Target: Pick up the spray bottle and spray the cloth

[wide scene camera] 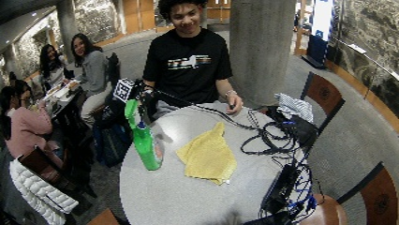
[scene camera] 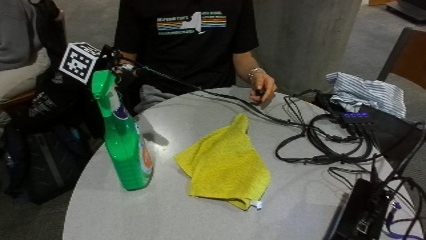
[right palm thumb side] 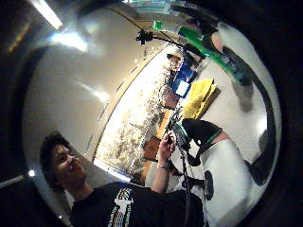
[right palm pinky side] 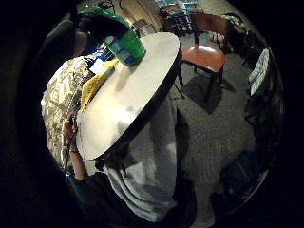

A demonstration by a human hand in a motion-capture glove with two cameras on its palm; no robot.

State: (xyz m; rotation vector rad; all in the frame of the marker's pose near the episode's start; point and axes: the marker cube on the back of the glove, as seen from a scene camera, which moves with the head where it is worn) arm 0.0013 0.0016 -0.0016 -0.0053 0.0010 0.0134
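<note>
While upright, spray bottle (scene camera: 125, 145) stands below hand (scene camera: 118, 67).

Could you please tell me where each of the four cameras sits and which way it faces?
Little finger palm view: beside the table's edge, sees spray bottle, cloth.
Thumb palm view: faces the person's shirt, bare hand.
Outside view: across the table, toward right hand.
Wide outside view: same, higher.
All share bottle and cloth.
</note>
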